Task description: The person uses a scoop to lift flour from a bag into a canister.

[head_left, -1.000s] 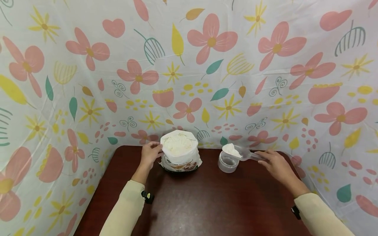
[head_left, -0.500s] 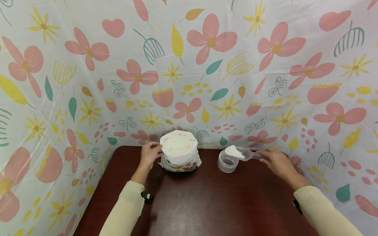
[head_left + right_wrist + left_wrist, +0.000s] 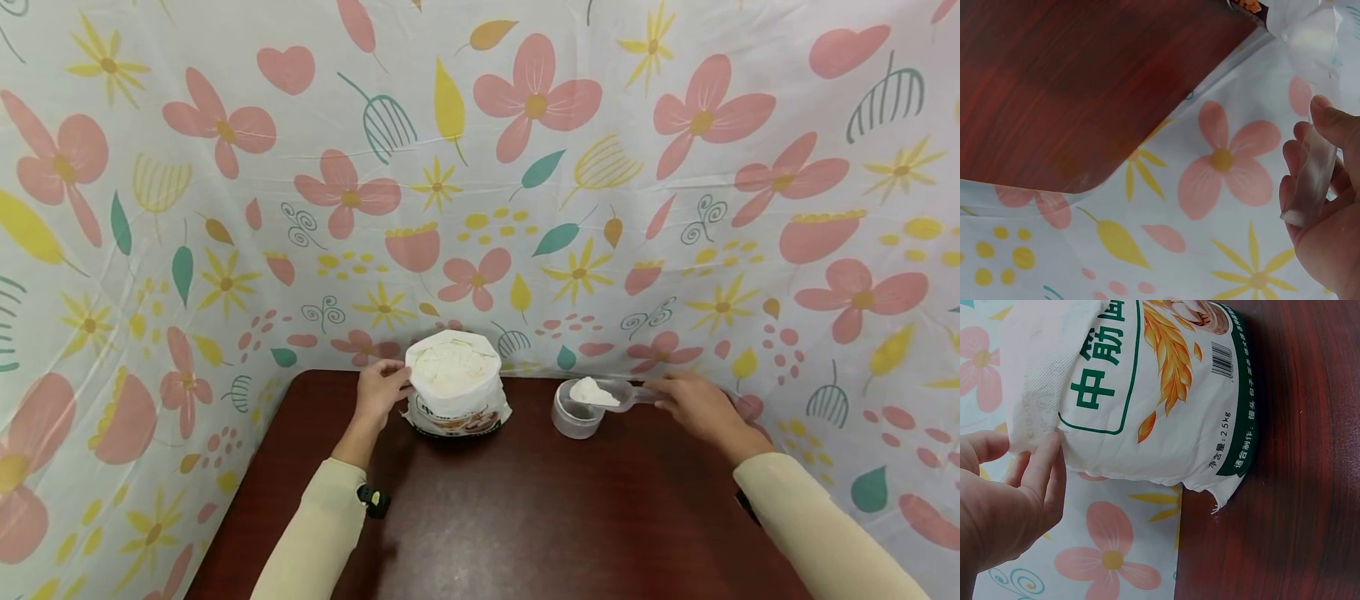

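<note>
The left hand (image 3: 381, 390) pinches the folded white rim of an open bag (image 3: 461, 408), thumb on one side and fingers on the other. The bag stands upright near the far edge of the bench (image 3: 480, 517), with white powder (image 3: 452, 369) showing in its mouth; the left wrist view shows green characters (image 3: 1094, 390), a barcode (image 3: 1222, 360) and a golden wheat ear (image 3: 1171, 359) on its front. The right hand (image 3: 697, 408) is wrapped round the handle (image 3: 1315, 178) of a clear scoop (image 3: 624, 392). The scoop carries a white heap (image 3: 591, 392) and is over the mouth of a round clear jar (image 3: 576, 427) — whether it touches the jar cannot be told. The jar stands on the bench to the right of the bag, apart from it. Pale sleeves (image 3: 315, 525) cover both forearms, and a flower-printed cloth (image 3: 480, 183) hangs behind the bench.
</note>
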Demonstrator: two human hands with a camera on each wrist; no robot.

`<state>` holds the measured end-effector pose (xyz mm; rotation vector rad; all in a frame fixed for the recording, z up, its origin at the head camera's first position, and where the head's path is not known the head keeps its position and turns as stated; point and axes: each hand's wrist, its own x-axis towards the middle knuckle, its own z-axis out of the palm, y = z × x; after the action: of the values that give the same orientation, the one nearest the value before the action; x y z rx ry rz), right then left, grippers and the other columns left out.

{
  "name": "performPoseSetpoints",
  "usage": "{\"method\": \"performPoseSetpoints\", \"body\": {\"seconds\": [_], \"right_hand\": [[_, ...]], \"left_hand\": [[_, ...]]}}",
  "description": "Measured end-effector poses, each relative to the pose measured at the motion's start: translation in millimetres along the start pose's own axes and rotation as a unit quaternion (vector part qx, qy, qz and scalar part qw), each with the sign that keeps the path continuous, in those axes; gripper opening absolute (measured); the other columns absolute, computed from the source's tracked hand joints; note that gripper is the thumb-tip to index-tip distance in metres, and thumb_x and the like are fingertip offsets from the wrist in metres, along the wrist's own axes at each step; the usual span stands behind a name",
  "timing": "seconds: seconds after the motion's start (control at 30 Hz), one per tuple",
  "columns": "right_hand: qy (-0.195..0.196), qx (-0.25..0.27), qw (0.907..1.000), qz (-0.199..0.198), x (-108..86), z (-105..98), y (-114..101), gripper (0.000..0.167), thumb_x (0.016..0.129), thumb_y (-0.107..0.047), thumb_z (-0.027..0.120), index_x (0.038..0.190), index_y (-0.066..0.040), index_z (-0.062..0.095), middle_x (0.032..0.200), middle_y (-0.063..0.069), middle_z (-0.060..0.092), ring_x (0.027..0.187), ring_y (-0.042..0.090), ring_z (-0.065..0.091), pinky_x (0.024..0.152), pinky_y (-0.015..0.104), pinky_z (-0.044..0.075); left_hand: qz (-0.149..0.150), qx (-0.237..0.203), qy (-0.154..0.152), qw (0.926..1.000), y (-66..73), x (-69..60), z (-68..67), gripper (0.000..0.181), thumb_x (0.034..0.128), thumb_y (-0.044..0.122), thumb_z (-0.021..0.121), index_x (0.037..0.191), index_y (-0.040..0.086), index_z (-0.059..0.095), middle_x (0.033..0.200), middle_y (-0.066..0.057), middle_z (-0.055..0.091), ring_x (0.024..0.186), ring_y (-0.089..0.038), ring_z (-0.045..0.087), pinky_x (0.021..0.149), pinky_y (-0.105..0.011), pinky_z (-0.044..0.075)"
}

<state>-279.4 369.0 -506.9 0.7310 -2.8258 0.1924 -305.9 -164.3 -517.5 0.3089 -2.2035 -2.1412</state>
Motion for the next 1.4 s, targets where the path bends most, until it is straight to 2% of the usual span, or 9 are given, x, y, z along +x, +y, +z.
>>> {"method": "performPoseSetpoints", "body": {"seconds": [0.13,0.27,0.47,0.67,0.87,0.97,1.17,1.4], "right_hand": [[-0.021,-0.011,0.9997,-0.002,8.8,-0.1,-0.2,0.033,0.085,-0.007,0.083,0.116,-0.011,0.077,0.094,0.005,0.066,0.083,0.029,0.066,0.069,0.046,0.059],[-0.034,-0.017,0.9993,0.001,17.8,0.4,-2.4,0.032,0.084,-0.005,0.084,0.115,-0.011,0.078,0.106,0.010,0.069,0.093,0.033,0.068,0.076,0.049,0.061],[-0.040,-0.016,0.9990,-0.012,28.1,-2.2,-6.8,0.032,0.082,0.000,0.083,0.113,-0.008,0.079,0.116,0.014,0.071,0.103,0.038,0.068,0.082,0.054,0.062],[-0.044,-0.041,0.9980,-0.018,38.0,-5.5,-13.0,0.030,0.080,0.000,0.085,0.108,-0.010,0.080,0.110,0.012,0.072,0.101,0.035,0.068,0.079,0.051,0.062],[-0.048,-0.079,0.9954,-0.023,48.0,-5.3,-18.4,0.025,0.077,-0.004,0.088,0.099,-0.015,0.081,0.086,0.004,0.065,0.079,0.030,0.065,0.064,0.044,0.060],[-0.055,-0.097,0.9932,-0.033,53.4,-5.1,-19.5,0.022,0.077,-0.004,0.088,0.094,-0.016,0.081,0.083,0.004,0.062,0.075,0.028,0.063,0.061,0.041,0.058],[-0.082,-0.113,0.9895,-0.040,62.5,-5.0,-22.2,0.023,0.077,-0.002,0.086,0.091,-0.019,0.079,0.082,0.002,0.056,0.078,0.027,0.062,0.064,0.042,0.058],[-0.101,-0.120,0.9870,-0.034,72.5,-5.7,-29.5,0.017,0.081,-0.005,0.084,0.090,-0.018,0.079,0.085,0.003,0.064,0.087,0.031,0.065,0.071,0.047,0.061]], "left_hand": [[-0.002,-0.001,-0.002,1.0000,0.1,0.1,-0.2,0.031,0.1000,0.007,0.065,0.125,-0.012,0.062,0.116,-0.027,0.061,0.095,-0.026,0.074,0.094,-0.047,0.064],[0.000,-0.001,-0.003,1.0000,1.4,-0.8,-0.4,0.031,0.1003,0.008,0.065,0.125,-0.011,0.062,0.116,-0.026,0.060,0.095,-0.025,0.073,0.094,-0.046,0.064],[-0.004,0.001,-0.003,1.0000,2.4,-1.6,-1.0,0.031,0.1007,0.009,0.065,0.126,-0.010,0.062,0.117,-0.025,0.060,0.095,-0.024,0.073,0.092,-0.043,0.065],[-0.008,0.000,-0.001,1.0000,2.3,-0.7,-1.3,0.031,0.0999,0.008,0.066,0.125,-0.010,0.063,0.115,-0.025,0.060,0.095,-0.026,0.074,0.090,-0.041,0.066],[-0.008,0.000,-0.005,1.0000,1.6,0.3,-0.6,0.031,0.0999,0.008,0.065,0.125,-0.010,0.063,0.116,-0.025,0.060,0.096,-0.026,0.074,0.092,-0.042,0.065],[-0.005,-0.001,-0.004,1.0000,1.5,0.2,-0.9,0.030,0.0999,0.007,0.065,0.124,-0.010,0.063,0.115,-0.025,0.061,0.093,-0.024,0.073,0.091,-0.043,0.065],[-0.003,-0.005,-0.001,1.0000,1.6,-0.2,-0.1,0.029,0.0990,0.005,0.065,0.122,-0.013,0.062,0.113,-0.026,0.061,0.090,-0.022,0.072,0.092,-0.045,0.065],[-0.007,-0.006,0.002,1.0000,3.1,-1.7,0.5,0.029,0.0986,0.006,0.066,0.122,-0.011,0.063,0.111,-0.024,0.061,0.089,-0.020,0.072,0.092,-0.044,0.065]]}}
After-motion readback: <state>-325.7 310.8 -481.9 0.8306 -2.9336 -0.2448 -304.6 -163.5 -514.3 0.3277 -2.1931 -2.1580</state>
